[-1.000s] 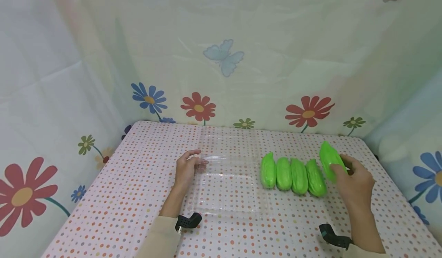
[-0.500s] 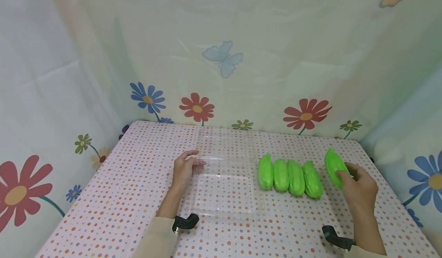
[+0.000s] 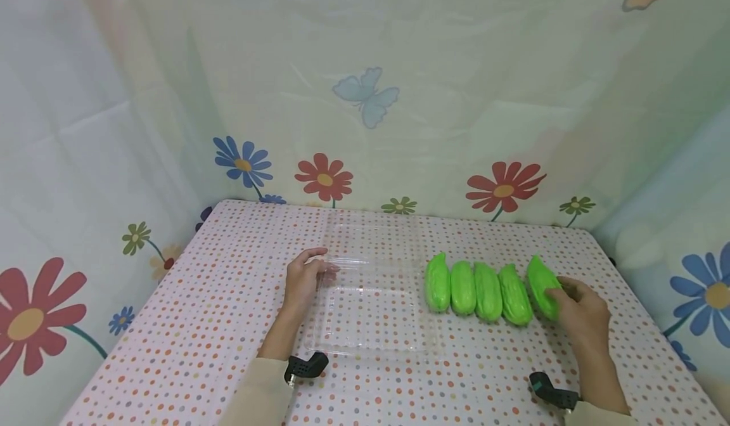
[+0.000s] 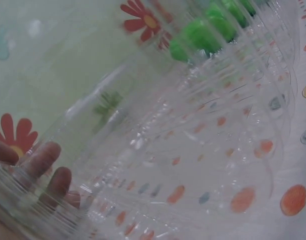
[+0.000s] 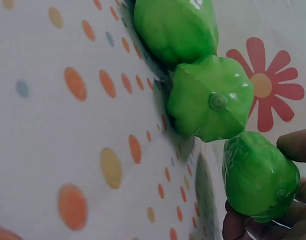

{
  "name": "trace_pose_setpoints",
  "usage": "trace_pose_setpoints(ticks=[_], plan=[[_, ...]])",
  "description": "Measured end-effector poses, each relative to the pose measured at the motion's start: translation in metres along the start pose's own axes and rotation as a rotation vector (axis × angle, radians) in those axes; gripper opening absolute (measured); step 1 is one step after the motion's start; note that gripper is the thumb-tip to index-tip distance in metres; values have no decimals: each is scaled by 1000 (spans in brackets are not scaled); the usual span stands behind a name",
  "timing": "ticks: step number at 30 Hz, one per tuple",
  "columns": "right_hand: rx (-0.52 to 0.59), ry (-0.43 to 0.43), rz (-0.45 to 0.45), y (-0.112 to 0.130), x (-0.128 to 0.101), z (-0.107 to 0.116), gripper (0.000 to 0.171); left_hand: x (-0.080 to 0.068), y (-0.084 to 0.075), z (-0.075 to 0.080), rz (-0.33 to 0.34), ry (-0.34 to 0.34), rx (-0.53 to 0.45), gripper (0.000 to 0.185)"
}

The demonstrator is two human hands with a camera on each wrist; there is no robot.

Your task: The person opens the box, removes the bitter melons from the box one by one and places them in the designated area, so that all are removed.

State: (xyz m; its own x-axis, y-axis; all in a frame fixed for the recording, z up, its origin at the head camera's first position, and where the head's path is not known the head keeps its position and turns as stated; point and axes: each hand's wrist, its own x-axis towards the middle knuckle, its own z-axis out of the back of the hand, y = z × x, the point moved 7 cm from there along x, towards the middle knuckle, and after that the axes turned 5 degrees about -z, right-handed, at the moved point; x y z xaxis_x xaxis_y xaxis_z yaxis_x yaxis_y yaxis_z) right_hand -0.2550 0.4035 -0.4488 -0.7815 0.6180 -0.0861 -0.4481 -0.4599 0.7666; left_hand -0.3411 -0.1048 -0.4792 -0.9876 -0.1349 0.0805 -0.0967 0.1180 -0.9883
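Note:
My right hand (image 3: 584,312) grips a bright green, ridged bitter melon (image 3: 542,286), thumb on its near side and fingers round the other in the right wrist view. Its tip points away from me, at the right end of a row of similar melons. Its closest neighbour (image 5: 213,100) sits right beside it in the right wrist view. At the middle of the table lies a see-through plastic clamshell box (image 3: 371,350), its lid folded back. My left hand (image 3: 302,280) holds this box at its left side near the hinge; its fingertips (image 4: 45,152) show through the plastic.
Several green melons (image 3: 463,290) lie side by side to the right of the box. A dotted cloth (image 3: 228,324) covers the table. Flower-printed curtains (image 3: 433,128) enclose the back and both sides.
My right hand first drew the melon slightly right, then brought it left and down beside the row. My left hand stays at the box. The head view has shifted slightly.

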Motion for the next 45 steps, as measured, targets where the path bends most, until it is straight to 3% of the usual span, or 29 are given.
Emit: trace_pose_setpoints(ticks=[18,29,36,45], plan=[[-39,80,31,-5,3,-12,64,0,-1,-1,39,54,-2,38],[-85,91,23,-6,5,-15,74,-1,-2,-1,-10,25,15,38],[-90,86,17,-9,5,-10,78,2,-3,-1,-18,41,29,38],[-61,63,1,-4,1,-7,79,-1,-15,10,37,68,180,45]])
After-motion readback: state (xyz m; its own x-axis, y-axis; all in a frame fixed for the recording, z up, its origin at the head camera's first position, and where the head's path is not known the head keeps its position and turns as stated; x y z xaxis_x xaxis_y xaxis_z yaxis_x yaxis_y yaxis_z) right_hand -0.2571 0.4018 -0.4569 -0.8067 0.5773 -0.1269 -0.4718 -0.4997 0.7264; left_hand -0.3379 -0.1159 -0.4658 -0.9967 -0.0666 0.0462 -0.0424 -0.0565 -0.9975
